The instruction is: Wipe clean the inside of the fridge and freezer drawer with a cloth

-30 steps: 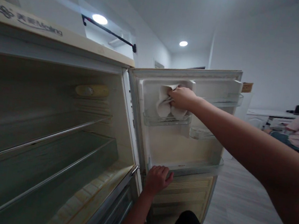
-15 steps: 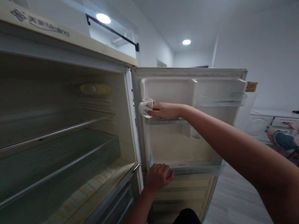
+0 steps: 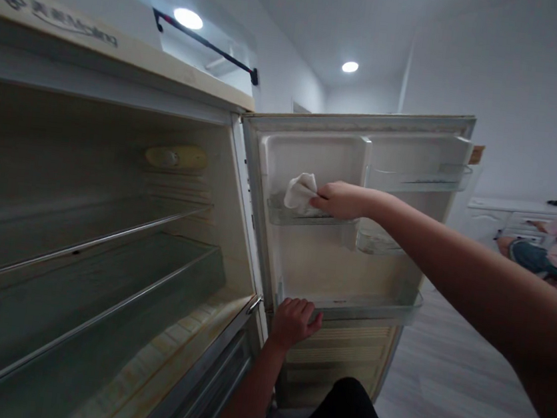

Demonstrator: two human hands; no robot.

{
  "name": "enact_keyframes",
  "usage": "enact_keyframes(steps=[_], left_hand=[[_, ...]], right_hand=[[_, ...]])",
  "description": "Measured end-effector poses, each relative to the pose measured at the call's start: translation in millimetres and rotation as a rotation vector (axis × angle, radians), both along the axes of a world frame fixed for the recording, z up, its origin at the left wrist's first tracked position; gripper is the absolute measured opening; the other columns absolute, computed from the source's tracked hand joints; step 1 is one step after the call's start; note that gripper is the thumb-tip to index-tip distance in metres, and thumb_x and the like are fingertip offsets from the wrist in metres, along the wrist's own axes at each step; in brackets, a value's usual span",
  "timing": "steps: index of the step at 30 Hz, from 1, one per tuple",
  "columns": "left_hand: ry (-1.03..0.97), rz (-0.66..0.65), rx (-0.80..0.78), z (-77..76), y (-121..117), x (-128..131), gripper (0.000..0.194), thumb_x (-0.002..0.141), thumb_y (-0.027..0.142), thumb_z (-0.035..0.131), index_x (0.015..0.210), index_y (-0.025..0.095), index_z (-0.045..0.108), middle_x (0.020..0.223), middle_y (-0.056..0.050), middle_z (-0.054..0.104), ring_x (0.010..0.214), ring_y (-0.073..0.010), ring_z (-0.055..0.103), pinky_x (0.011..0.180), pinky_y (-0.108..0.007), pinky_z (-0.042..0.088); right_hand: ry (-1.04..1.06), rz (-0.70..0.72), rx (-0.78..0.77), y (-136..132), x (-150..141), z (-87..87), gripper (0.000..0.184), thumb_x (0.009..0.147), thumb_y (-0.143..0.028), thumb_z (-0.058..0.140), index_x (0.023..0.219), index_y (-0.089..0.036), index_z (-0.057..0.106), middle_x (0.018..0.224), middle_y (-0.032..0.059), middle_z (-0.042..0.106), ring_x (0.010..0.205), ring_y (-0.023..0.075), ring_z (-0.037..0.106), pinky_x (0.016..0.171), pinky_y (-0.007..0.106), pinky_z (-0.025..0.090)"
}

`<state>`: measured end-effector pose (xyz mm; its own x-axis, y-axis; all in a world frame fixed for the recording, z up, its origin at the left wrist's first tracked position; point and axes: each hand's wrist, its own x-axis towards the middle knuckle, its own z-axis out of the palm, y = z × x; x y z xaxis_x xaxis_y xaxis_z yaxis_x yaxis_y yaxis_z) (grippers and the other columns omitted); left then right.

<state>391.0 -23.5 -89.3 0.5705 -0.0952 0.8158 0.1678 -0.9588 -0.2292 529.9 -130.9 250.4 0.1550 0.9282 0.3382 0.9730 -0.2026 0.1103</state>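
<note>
Well above the left hand (image 3: 292,323), the right hand (image 3: 342,199) pinches cloth (image 3: 300,191).

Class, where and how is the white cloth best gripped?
Probably at its gathered right end, coming from the right: the white cloth narrows there into the right hand, while its loose part spreads out leftward.

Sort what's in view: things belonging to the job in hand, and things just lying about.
Job in hand:
white cloth, held in right hand
open refrigerator door
bottom door bin, left hand at it

Just about:
black rod
ceiling lights
white cabinet
</note>
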Motion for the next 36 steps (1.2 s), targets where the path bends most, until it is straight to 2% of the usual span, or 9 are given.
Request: enact_keyframes(steps=[2,5,10,14,19,24,28,34,36], left_hand=[[0.001,0.003,-0.004,-0.1,0,0,0.021,0.093,0.037,0.066,0.077,0.024,0.062,0.069,-0.001,0.067,0.068,-0.0193,0.063,0.068,-0.037,0.040],[0.001,0.009,-0.007,0.1,0,-1,0.021,0.093,0.037,0.066,0.077,0.024,0.062,0.069,-0.001,0.066,0.068,-0.0191,0.063,0.069,-0.037,0.040],[0.007,0.021,-0.010,0.1,-1,-1,0.021,0.092,0.038,0.067,0.076,0.025,0.061,0.068,-0.001,0.066,0.068,-0.0199,0.063,0.068,-0.038,0.040],[0.012,0.023,-0.010,0.0,-1,-2,0.021,0.092,0.037,0.066,0.076,0.024,0.061,0.068,-0.001,0.065,0.067,-0.0201,0.062,0.068,-0.039,0.040],[0.017,0.013,-0.011,0.7,-1,-2,0.022,0.094,0.038,0.066,0.078,0.024,0.061,0.070,-0.002,0.065,0.070,-0.0198,0.063,0.070,-0.038,0.040],[0.015,0.015,-0.019,0.4,-2,-1,0.022,0.094,0.038,0.067,0.078,0.025,0.062,0.069,-0.001,0.065,0.069,-0.0196,0.062,0.069,-0.037,0.039],[0.018,0.007,-0.020,-1.4,-1,0,0.023,0.095,0.039,0.066,0.077,0.025,0.062,0.069,-0.001,0.066,0.070,-0.0197,0.063,0.071,-0.037,0.039],[0.034,0.014,-0.016,-2.5,0,1,0.023,0.094,0.038,0.065,0.077,0.024,0.061,0.068,-0.002,0.064,0.070,-0.0200,0.063,0.069,-0.037,0.040],[0.041,0.019,-0.019,-3.3,0,1,0.023,0.093,0.039,0.065,0.077,0.024,0.062,0.068,-0.002,0.064,0.069,-0.0202,0.063,0.069,-0.037,0.041]], right_hand=[[-0.024,-0.001,0.100,-1,-19,-3.8,0.046,0.108,-0.040,0.038,0.113,-0.011,0.073,0.111,0.0196,0.075,0.100,0.0289,0.071,0.083,0.035,0.049],[-0.159,0.247,0.266,-3,-50,-17.6,0.040,0.110,-0.037,0.036,0.126,-0.015,0.066,0.126,0.0157,0.070,0.110,0.0266,0.066,0.093,0.036,0.047],[-0.406,0.421,0.289,9,-79,-56.4,0.038,0.104,-0.048,0.054,0.127,-0.021,0.069,0.147,0.0148,0.058,0.136,0.0363,0.049,0.111,0.054,0.039],[-0.488,0.402,0.346,24,-76,-76.6,0.048,0.100,-0.060,0.055,0.120,-0.020,0.072,0.152,0.0148,0.054,0.140,0.0408,0.042,0.112,0.059,0.037],[-0.534,0.337,0.428,15,-40,-85.4,0.024,0.103,-0.025,0.052,0.116,-0.022,0.071,0.155,0.0112,0.053,0.127,0.0320,0.051,0.102,0.050,0.043],[-0.395,0.170,0.534,-26,6,-98.1,0.021,0.101,-0.023,0.052,0.114,-0.024,0.069,0.147,0.0107,0.060,0.124,0.0307,0.054,0.106,0.052,0.042],[-0.241,0.164,0.689,-42,23,-115.6,0.016,0.098,-0.028,0.051,0.107,-0.026,0.065,0.143,0.0122,0.060,0.134,0.0334,0.050,0.112,0.059,0.040],[0.130,0.039,1.235,-21,-9,-160.4,0.016,0.093,-0.027,0.041,0.103,-0.027,0.053,0.126,0.0179,0.062,0.129,0.0324,0.057,0.105,0.060,0.048],[0.254,0.034,1.310,-7,-28,-175.0,0.015,0.089,-0.027,0.041,0.101,-0.027,0.050,0.113,0.0176,0.063,0.118,0.0315,0.062,0.100,0.056,0.053]])
